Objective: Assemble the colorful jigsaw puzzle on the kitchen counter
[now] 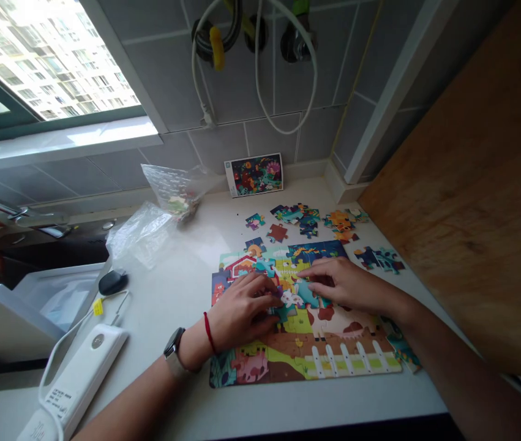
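Observation:
A farm-scene jigsaw puzzle lies flat on the counter, with a cow, a pig and a white fence on it. Over its middle, my left hand is curled, fingertips at the edge of joined puzzle pieces showing a white rabbit on teal. My right hand comes in from the right, with its fingers on a teal puzzle piece beside the rabbit. These teal pieces lie on top of the farm picture. Both palms are hidden.
Loose puzzle pieces lie scattered behind the puzzle, more pieces to its right. A picture card leans on the tiled wall. Plastic bags, a black mouse and a white power strip are left. A wooden panel borders the right.

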Demonstrator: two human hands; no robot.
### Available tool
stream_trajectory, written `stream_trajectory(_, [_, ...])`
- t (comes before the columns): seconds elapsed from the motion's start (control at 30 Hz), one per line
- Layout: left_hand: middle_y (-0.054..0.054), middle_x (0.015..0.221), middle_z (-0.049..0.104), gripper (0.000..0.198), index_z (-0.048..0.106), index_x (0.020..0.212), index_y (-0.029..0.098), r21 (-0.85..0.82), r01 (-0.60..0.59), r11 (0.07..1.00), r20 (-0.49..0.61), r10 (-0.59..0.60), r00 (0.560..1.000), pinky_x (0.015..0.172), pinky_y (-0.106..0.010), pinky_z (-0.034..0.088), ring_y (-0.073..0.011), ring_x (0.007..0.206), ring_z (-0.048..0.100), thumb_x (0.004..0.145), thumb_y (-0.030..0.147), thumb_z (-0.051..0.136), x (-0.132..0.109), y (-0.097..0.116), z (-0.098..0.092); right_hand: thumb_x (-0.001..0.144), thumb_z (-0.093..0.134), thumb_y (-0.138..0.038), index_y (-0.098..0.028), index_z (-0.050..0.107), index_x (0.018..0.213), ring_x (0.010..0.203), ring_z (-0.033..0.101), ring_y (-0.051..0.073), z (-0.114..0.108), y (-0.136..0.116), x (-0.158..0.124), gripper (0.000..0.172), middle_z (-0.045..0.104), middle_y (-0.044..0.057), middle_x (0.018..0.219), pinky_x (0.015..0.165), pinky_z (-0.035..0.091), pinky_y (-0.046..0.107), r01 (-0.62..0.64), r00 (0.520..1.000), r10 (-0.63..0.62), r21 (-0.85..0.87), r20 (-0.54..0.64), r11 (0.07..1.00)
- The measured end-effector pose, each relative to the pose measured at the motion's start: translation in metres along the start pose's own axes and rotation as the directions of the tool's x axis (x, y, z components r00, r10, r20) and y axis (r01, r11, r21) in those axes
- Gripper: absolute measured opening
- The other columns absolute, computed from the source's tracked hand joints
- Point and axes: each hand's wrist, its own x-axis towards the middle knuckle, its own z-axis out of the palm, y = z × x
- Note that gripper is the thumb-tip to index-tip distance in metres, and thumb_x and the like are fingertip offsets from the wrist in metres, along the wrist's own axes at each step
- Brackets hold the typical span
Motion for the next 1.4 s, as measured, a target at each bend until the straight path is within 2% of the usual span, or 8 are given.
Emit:
stream_trajectory(0.17, [-0.010,0.119,0.068,0.017,0.074,0.112,0.022,-0.021,-0.011,1.000,0.005,0.011,1.000,0.097,-0.044,0.055,-0.0255,0.110,0.064,0.097,0.027,0.067,0.000,-0.002,-0.001,0.091,0.063,-0.025,-0.021,0.082,0.120,0.084,0.070,0.022,0.004,0.003,0.003,0.035,0.079,0.009,0.098,0.075,0.050,0.030,-0.011,0.999,0.009,-0.037,-0.031,0.999])
stream_trajectory(0.37, [-0.011,0.120,0.068,0.020,0.074,0.114,0.022,-0.063,-0.007,0.998,0.047,0.010,0.999,0.100,-0.045,0.055,-0.0260,0.112,0.064,0.095,0.026,0.068,0.000,-0.002,-0.004,0.086,0.067,-0.025,-0.023,0.084,0.112,0.065,0.064,0.018,0.010,0.010,0.006,0.031,0.076,0.003,0.078,0.063,0.045,0.027,-0.039,0.990,0.047,0.061,-0.133,0.997])
stream_trajectory(0.7, [-0.010,0.119,0.069,0.020,0.076,0.112,0.023,-0.065,-0.014,0.998,0.050,0.017,0.999,0.102,-0.044,0.054,-0.0265,0.114,0.064,0.094,0.028,0.070,0.001,-0.001,-0.005,0.077,0.077,-0.025,-0.021,0.083,0.095,0.062,0.062,0.017,0.014,0.011,0.008,0.019,0.073,0.003,0.077,0.063,0.047,0.028,-0.050,0.974,0.059,0.050,-0.219,0.998])
stream_trajectory(0.87, [-0.011,0.120,0.068,0.020,0.077,0.110,0.023,-0.055,-0.026,0.998,0.052,0.029,0.998,0.101,-0.044,0.054,-0.0273,0.114,0.064,0.095,0.034,0.073,0.000,-0.001,-0.005,0.086,0.073,-0.040,-0.022,0.084,0.094,0.055,0.061,0.016,0.004,0.014,0.005,0.023,0.074,0.002,0.069,0.054,0.046,0.028,-0.097,0.966,0.164,0.307,-0.201,0.947])
stream_trajectory(1.03, [-0.012,0.130,0.067,0.020,0.076,0.110,0.023,-0.019,-0.047,0.999,0.037,0.047,0.998,0.102,-0.046,0.054,-0.0292,0.119,0.064,0.096,0.038,0.072,-0.001,-0.001,-0.001,0.079,0.080,-0.046,-0.021,0.084,0.089,0.067,0.067,0.017,-0.007,0.014,0.004,0.027,0.080,0.004,0.083,0.060,0.052,0.027,-0.062,0.950,0.203,0.493,-0.237,0.868])
stream_trajectory(1.13, [-0.012,0.134,0.067,0.020,0.075,0.111,0.023,-0.025,-0.071,0.997,0.039,0.072,0.997,0.108,-0.049,0.052,-0.0304,0.126,0.061,0.097,0.036,0.071,-0.001,-0.001,0.001,0.077,0.082,-0.045,-0.020,0.084,0.087,0.062,0.065,0.015,-0.009,0.014,0.002,0.027,0.079,0.003,0.078,0.055,0.050,0.025,-0.090,0.955,0.225,0.538,-0.192,0.838])
stream_trajectory(1.3, [-0.012,0.138,0.067,0.019,0.073,0.113,0.022,-0.022,-0.099,0.995,0.046,0.100,0.994,0.109,-0.050,0.051,-0.0309,0.131,0.059,0.098,0.032,0.068,0.000,0.001,0.001,0.077,0.082,-0.040,-0.020,0.084,0.085,0.054,0.062,0.014,-0.009,0.011,-0.003,0.022,0.076,0.002,0.068,0.049,0.046,0.024,-0.150,0.988,0.145,0.458,0.047,0.876])
stream_trajectory(1.4, [-0.012,0.134,0.068,0.019,0.073,0.113,0.022,-0.028,-0.099,0.995,0.042,0.101,0.994,0.107,-0.049,0.053,-0.0303,0.128,0.061,0.098,0.032,0.067,0.000,0.002,0.001,0.078,0.082,-0.040,-0.021,0.084,0.088,0.060,0.065,0.016,-0.007,0.009,-0.002,0.022,0.078,0.003,0.074,0.052,0.047,0.025,-0.096,0.994,0.106,0.364,-0.008,0.926])
